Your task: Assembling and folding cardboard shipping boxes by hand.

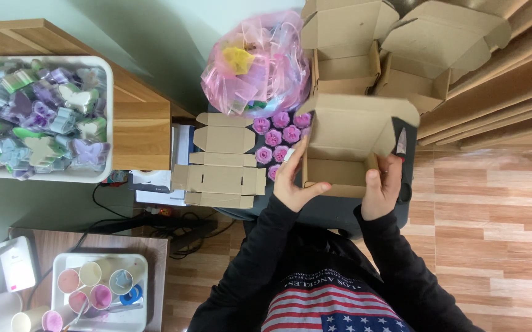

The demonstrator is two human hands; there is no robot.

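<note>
Both hands grip 1 open brown corrugated cardboard box (346, 144) over a dark grey work surface (321, 209). The left hand (293, 178) is closed on the box's left wall, thumb along the front edge and fingers up the side. The right hand (381, 187) clasps the right front corner, thumb inside the box. Its lid flap stands open at the back.

Just left of the box, touching or nearly touching the left hand's fingers, lies a cluster of about 7 pink-purple rose-shaped pieces (276, 140). Beyond them sits a bulging pink translucent plastic bag (257, 64) with a yellow piece inside. Behind the held box stand 2 more open brown cardboard boxes (395, 52), close against its lid. A small pinkish blade-like object (401, 141) shows at the right wall; what it is cannot be told for sure.

A stack of flat unfolded cardboard box blanks (223, 160) lies to the left, over white packets. On the wooden table (140, 123) stands a white tray of green, purple and blue butterfly-shaped pieces (38, 117). Lower left, a white tub of paper cups with pink and blue contents (97, 289) sits beside black cables (155, 218).
</note>
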